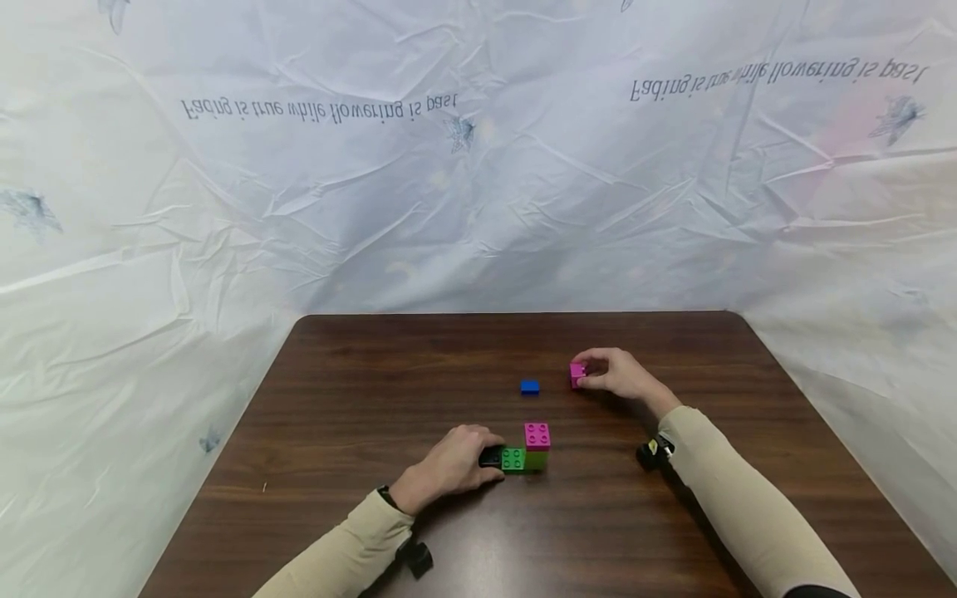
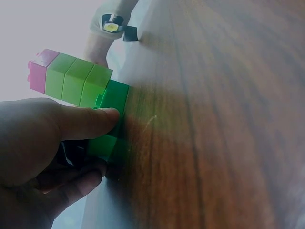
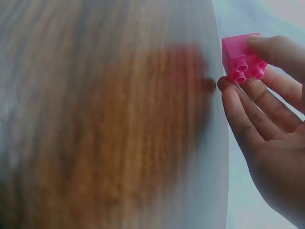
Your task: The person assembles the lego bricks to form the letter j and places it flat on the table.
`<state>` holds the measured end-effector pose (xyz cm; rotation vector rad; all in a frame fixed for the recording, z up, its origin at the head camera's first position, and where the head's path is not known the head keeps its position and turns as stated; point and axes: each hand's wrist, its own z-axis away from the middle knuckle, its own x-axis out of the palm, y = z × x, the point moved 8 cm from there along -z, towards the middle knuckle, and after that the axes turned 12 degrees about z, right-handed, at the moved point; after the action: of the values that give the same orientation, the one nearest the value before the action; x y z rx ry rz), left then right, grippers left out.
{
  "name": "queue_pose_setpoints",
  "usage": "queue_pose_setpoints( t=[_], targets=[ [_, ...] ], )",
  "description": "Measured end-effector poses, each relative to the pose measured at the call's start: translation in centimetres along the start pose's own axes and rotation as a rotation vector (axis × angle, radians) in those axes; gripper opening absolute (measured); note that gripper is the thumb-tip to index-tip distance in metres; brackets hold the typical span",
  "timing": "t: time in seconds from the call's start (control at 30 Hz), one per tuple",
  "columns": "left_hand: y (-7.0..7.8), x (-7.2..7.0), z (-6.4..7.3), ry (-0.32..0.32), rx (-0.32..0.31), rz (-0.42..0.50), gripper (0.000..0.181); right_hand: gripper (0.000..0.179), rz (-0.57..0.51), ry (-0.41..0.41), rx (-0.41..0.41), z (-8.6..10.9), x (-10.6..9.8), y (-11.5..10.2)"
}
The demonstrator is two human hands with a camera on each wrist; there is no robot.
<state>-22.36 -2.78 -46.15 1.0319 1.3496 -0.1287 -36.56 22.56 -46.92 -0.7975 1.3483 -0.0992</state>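
Note:
My left hand (image 1: 454, 462) grips a joined toy brick assembly at its left end, thumb on one side and fingers on the other. The assembly has a black brick (image 1: 490, 457) between the fingers and green bricks (image 1: 512, 458) low on the table. At its right end rises a stack of light green bricks (image 2: 78, 81) topped by a pink brick (image 1: 537, 435). Farther back on the right, my right hand (image 1: 619, 378) pinches a separate pink brick (image 3: 238, 50) between thumb and fingers. That brick is turned sideways and held off the table, its studs facing the palm.
A blue brick (image 1: 529, 387) lies on the brown wooden table (image 1: 374, 374), left of the right hand and behind the assembly. White printed sheeting (image 1: 478, 208) hangs behind the table and along both sides. Each wrist wears a small black camera (image 1: 649, 454).

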Motion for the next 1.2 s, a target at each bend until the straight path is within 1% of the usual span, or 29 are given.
queue_pose_setpoints(
  t=[0.33, 0.63, 0.9, 1.2],
  targets=[
    [0.1, 0.0, -0.1, -0.004, -0.007, -0.008, 0.043, 0.039, 0.052, 0.038, -0.047, 0.2, -0.2, -0.6],
    [0.0, 0.0, -0.1, -0.006, -0.010, -0.002, 0.042, 0.041, 0.076, 0.083, -0.085, 0.5, -0.6, -1.5],
    [-0.1, 0.1, -0.1, 0.003, 0.000, -0.003, 0.043, 0.047, 0.066, 0.112, -0.109, 0.5, -1.0, -2.7],
    [-0.2, 0.0, -0.1, -0.001, -0.012, 0.002, 0.043, 0.035, 0.072, 0.143, -0.130, 1.0, -1.6, -4.6]
  ],
)
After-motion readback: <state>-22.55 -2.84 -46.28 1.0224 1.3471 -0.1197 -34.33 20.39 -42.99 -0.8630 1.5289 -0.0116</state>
